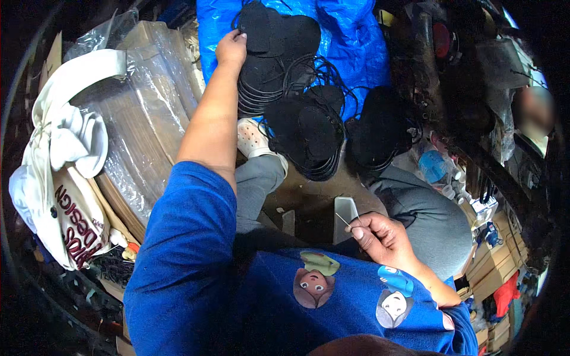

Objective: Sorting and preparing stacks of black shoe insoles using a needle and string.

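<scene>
My left hand [231,48] reaches far forward, its fingers closed at the left edge of a black sole-shaped piece [259,26] on top of a pile. Black cords [323,68] loop out from the pile's side. Closer to me lie two more stacks of such black pieces, a middle stack [303,127] and a right stack [380,127]. Over my lap, my right hand [383,237] pinches a thin needle-like rod [342,220] between thumb and forefinger. The rod's tip points up and left, apart from the black pieces.
A blue plastic sheet [350,41] lies under the far pile. On the left, flat cardboard [136,101] wrapped in clear plastic stands beside a white cloth bag [65,172]. My foot in a white perforated shoe [253,139] is beside the stacks. Clutter with a blue container [433,166] fills the right.
</scene>
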The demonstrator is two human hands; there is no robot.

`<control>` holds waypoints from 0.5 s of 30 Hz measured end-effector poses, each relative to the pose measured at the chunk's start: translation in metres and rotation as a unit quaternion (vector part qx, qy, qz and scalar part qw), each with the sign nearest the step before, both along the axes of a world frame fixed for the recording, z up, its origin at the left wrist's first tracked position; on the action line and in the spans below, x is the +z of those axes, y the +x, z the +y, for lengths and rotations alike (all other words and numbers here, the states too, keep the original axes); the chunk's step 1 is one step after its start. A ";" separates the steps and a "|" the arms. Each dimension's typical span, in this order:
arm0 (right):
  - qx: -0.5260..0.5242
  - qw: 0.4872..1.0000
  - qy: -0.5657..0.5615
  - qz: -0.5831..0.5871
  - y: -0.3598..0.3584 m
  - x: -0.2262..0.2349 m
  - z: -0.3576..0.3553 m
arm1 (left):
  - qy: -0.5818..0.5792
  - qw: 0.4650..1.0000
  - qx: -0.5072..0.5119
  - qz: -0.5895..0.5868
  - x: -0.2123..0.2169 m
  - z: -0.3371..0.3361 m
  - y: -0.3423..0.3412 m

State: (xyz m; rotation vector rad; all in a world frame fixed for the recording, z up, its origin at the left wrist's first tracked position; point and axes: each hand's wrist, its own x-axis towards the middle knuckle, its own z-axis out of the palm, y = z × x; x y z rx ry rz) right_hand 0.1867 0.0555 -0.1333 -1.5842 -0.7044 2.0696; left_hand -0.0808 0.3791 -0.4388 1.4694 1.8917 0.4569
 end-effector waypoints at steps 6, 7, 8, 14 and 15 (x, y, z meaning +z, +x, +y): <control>-0.006 1.000 -0.006 -0.002 0.000 -0.002 0.001 | 0.151 0.947 -0.212 0.187 0.025 -0.047 0.038; -0.007 1.000 -0.009 0.005 -0.001 0.000 0.002 | 0.130 0.944 -0.272 0.131 0.017 -0.054 0.044; -0.014 1.000 -0.017 0.001 0.000 0.000 0.003 | 0.090 0.942 -0.306 0.104 0.015 -0.064 0.066; -0.030 0.999 -0.005 -0.015 -0.001 -0.005 -0.002 | 0.037 0.818 -0.491 0.297 0.024 -0.077 0.121; -0.033 0.999 -0.014 -0.017 0.000 -0.004 -0.001 | 0.016 0.782 -0.524 0.338 0.028 -0.074 0.125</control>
